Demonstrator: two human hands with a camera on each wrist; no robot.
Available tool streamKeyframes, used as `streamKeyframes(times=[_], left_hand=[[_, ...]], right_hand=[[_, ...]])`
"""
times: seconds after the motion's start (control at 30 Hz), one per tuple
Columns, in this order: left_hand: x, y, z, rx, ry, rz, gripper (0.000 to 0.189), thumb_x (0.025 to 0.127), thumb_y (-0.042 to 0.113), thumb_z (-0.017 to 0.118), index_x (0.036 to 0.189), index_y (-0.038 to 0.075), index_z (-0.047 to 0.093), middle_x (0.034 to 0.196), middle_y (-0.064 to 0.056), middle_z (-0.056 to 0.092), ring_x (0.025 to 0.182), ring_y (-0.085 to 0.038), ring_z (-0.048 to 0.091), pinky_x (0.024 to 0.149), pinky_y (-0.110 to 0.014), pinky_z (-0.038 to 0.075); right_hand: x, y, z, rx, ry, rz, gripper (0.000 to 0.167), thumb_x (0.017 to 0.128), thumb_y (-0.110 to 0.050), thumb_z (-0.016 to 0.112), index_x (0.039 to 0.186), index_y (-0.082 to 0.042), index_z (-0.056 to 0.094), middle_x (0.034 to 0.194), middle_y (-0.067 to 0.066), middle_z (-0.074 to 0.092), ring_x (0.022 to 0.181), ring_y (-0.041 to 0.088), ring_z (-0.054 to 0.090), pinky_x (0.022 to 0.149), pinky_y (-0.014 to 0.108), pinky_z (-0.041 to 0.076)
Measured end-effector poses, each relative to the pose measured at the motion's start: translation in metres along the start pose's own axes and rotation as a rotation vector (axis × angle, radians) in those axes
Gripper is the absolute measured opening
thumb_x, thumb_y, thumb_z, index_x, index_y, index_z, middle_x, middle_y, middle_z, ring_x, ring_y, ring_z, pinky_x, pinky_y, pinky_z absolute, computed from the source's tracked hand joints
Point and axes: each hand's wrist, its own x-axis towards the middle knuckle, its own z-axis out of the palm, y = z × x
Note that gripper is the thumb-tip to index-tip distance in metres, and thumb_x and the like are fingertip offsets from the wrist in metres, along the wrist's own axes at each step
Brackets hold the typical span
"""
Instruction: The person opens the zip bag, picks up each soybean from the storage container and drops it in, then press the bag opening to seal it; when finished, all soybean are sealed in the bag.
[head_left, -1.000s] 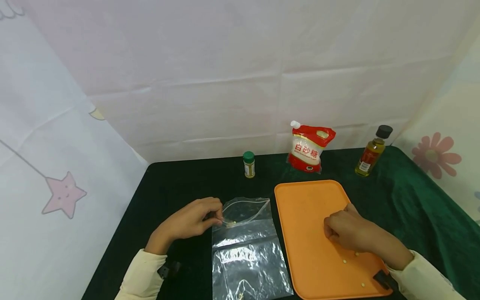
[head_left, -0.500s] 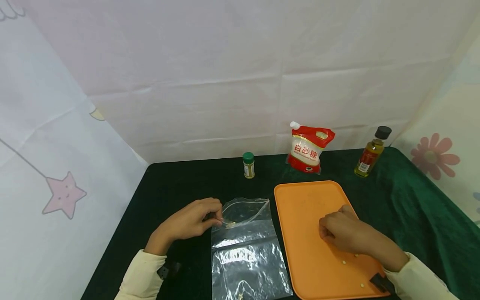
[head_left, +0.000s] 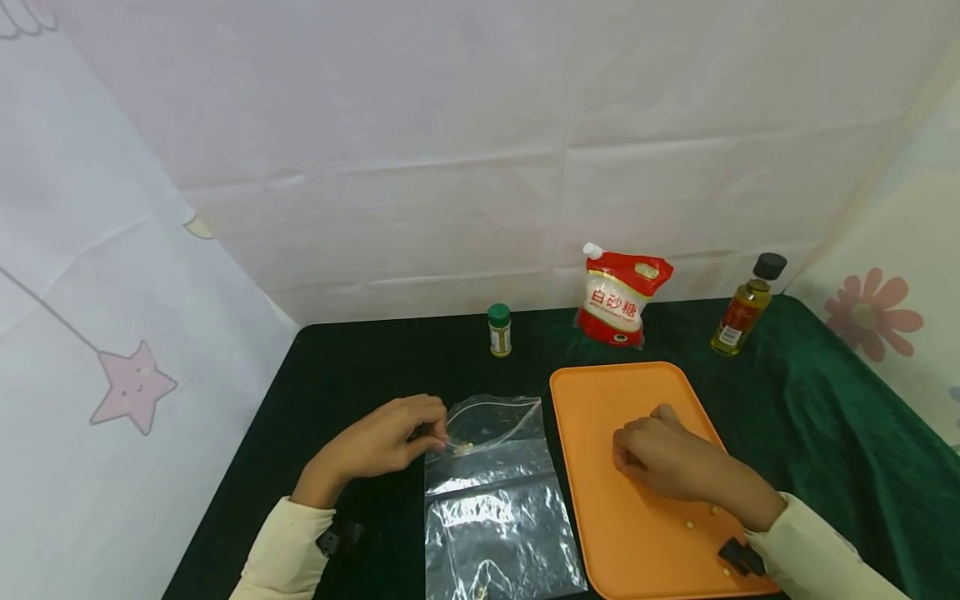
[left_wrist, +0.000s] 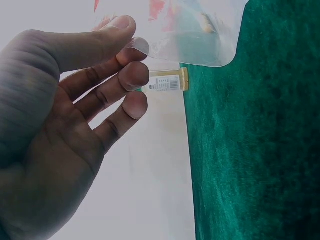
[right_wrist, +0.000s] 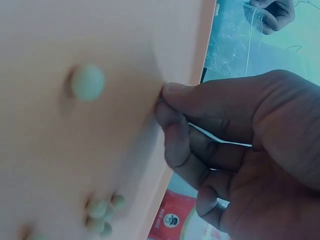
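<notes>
My left hand [head_left: 386, 437] pinches the left edge of a clear zip-lock bag [head_left: 495, 517] at its parted mouth. The bag lies on the dark green cloth, with a few pale soybeans [head_left: 463, 447] just below the zip line. Over the middle of the orange tray [head_left: 600, 400], my right hand [head_left: 675, 454] has thumb and forefinger tips together, pinching what seems to be a soybean, largely hidden between them. Loose soybeans [right_wrist: 88, 82] lie on the tray under that hand, and a small cluster of soybeans [right_wrist: 100, 216] sits lower in the right wrist view.
At the back stand a small green-capped jar [head_left: 498, 330], a red and white sugar pouch [head_left: 621, 296] and an oil bottle [head_left: 746, 308] with a black cap. The tray lies close to the bag's right side. A pale printed curtain [head_left: 420, 167] hangs behind the table.
My right hand has moved left across the tray, towards the bag, with its fingertips still together. The left hand and the bag have stayed in place.
</notes>
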Motion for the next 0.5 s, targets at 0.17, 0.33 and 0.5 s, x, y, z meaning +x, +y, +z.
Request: streamKeyframes(times=[0.17,0.33,0.5], left_hand=[[0.000,0.001,0.000,-0.008,0.000,0.000,0.018,0.093,0.009,0.072,0.091,0.022,0.060,0.090,0.011,0.055,0.078,-0.006,0.051,0.068,-0.025,0.047],[0.000,0.000,0.001,-0.004,-0.004,-0.003,0.017,0.093,0.010,0.072,0.091,0.022,0.061,0.090,0.011,0.056,0.079,-0.006,0.051,0.070,-0.025,0.047],[0.000,0.000,0.000,-0.001,-0.002,-0.002,0.017,0.093,0.010,0.072,0.091,0.022,0.062,0.090,0.012,0.056,0.079,-0.006,0.051,0.069,-0.025,0.047]], right_hand=[[0.012,-0.002,0.001,0.031,0.064,-0.019,0.022,0.090,-0.017,0.076,0.079,-0.028,0.061,0.069,-0.020,0.049,0.068,0.003,0.045,0.073,0.039,0.027],[0.025,-0.005,-0.001,0.219,0.149,-0.057,0.007,0.094,-0.019,0.074,0.094,-0.024,0.068,0.083,-0.020,0.060,0.077,0.002,0.054,0.079,0.037,0.042],[0.036,-0.010,-0.009,0.497,0.194,-0.004,0.007,0.098,-0.031,0.067,0.101,-0.026,0.068,0.092,-0.014,0.066,0.087,0.010,0.060,0.087,0.044,0.050]])
